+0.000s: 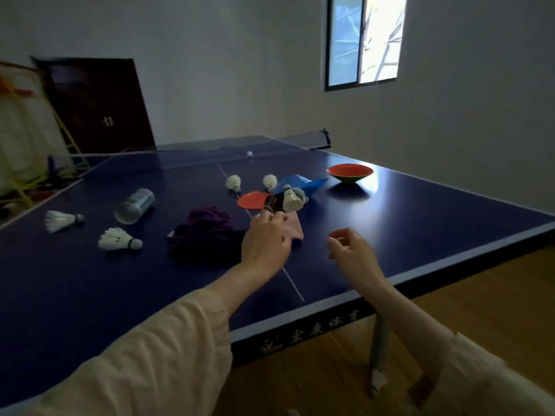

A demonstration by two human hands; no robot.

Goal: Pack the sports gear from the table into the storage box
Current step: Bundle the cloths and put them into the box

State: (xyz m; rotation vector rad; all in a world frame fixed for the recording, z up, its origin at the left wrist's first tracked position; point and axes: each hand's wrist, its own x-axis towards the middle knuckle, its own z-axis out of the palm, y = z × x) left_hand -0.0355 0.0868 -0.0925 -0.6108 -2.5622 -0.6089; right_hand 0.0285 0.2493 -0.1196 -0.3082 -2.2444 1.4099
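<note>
Pinching a shuttlecock (292, 199) mid-table, left hand (265, 241); right hand (350, 250) loosely curled, holding nothing, near table edge (450, 259).

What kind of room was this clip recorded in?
Probably a home or club games room: a blue table tennis table with its net fills the bare room, and shuttlecocks and a ping-pong ball lie on it.

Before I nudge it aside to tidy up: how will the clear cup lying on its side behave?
The cup looks like thin plastic, so probably light. Lying on its side, it will likely roll in a curve on the smooth table. It may dent if squeezed.
</note>
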